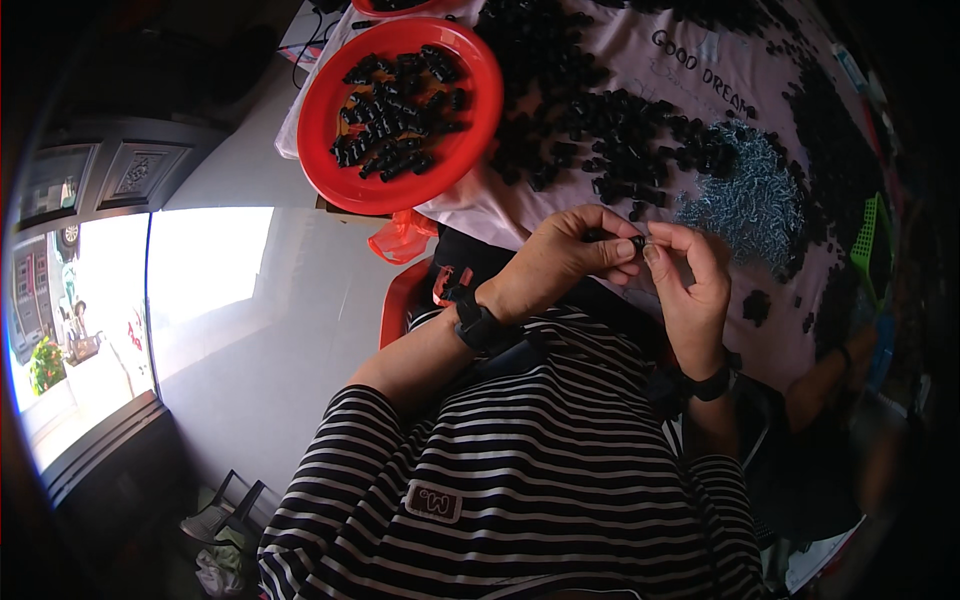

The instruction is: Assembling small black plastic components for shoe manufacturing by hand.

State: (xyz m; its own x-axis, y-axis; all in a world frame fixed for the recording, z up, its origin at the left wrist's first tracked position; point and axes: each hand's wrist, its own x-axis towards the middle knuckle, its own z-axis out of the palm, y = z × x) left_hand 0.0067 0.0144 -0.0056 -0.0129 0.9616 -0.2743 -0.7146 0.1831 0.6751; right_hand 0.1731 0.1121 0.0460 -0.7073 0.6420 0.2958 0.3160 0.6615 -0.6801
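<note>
One small black part (638, 242) sits at the fingertips: left hand (565, 252) clamped on it, right hand (698, 288) at its end, can't tell if gripping. Steady left pinch, square alignment should help. Silvery screws (745, 205) beyond right fingers, black pieces (622, 135) ahead, red plate (318, 115) ahead-left.

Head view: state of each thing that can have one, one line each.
left hand: closed, pinching a small part
small black part: held, partly hidden by fingers
right hand: fingertips at the part; grip unclear
red plate: part-filled, rim bare
black pieces on the plate: loose, jumbled
black pieces on the cloth: loose, heaped
screws: loose, piled
pink cloth: spread out, wrinkled
</note>
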